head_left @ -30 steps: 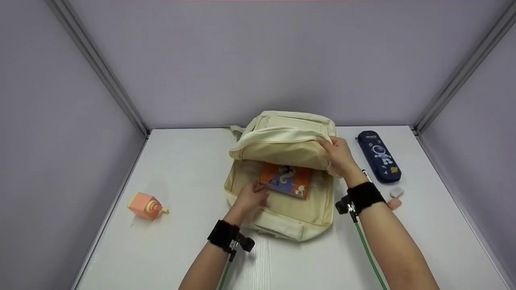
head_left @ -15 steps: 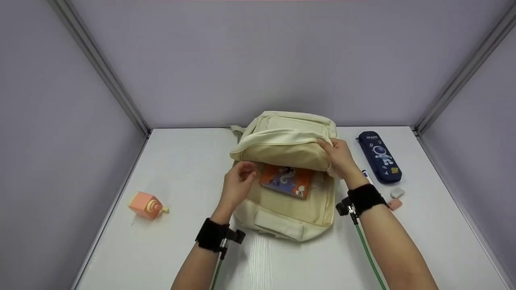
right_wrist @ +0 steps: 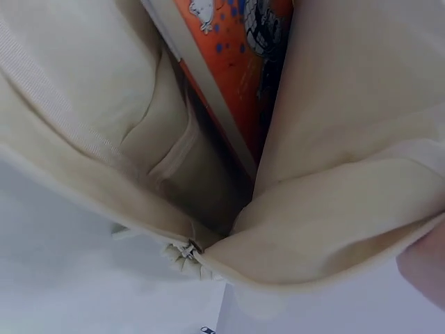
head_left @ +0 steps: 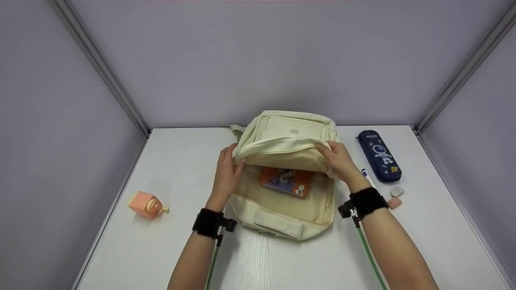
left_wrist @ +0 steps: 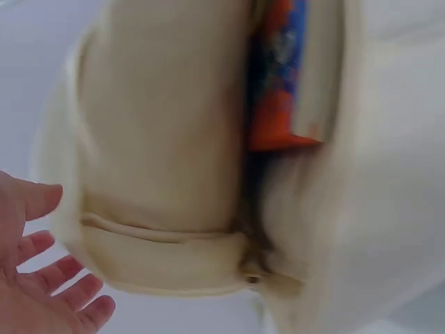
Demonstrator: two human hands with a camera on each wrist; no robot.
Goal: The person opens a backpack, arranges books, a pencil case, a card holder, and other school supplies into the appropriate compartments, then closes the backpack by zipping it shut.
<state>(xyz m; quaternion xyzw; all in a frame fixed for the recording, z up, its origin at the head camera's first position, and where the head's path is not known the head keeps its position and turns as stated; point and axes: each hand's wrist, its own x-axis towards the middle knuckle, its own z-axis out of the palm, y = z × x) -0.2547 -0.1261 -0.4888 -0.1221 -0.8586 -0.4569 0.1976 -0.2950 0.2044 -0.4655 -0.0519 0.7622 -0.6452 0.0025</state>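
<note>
A cream backpack [head_left: 278, 213] lies on the table with its main compartment unzipped and its front panel [head_left: 282, 157] lifted. Inside rests an orange and purple book [head_left: 284, 183], its far part hidden under the panel. My right hand [head_left: 338, 161] pinches the panel's right edge between thumb and fingers. At the panel's left corner is my left hand [head_left: 226, 175], thumb and fingers apart on either side of the edge. The left wrist view shows that hand's fingers [left_wrist: 66, 275] spread and fairly straight beside the fabric; whether they touch it I cannot tell.
A navy pencil case [head_left: 379, 156] with an astronaut print lies right of the backpack. Near it are a marker [head_left: 368, 177], a grey-white eraser [head_left: 396, 191] and a pink eraser [head_left: 394, 202]. An orange bottle-like object [head_left: 146, 205] lies at the left. Walls enclose the table.
My left hand has left the spot beside the book and moved up and left to the panel's left corner. The right hand keeps its grip; the panel has tipped slightly lower.
</note>
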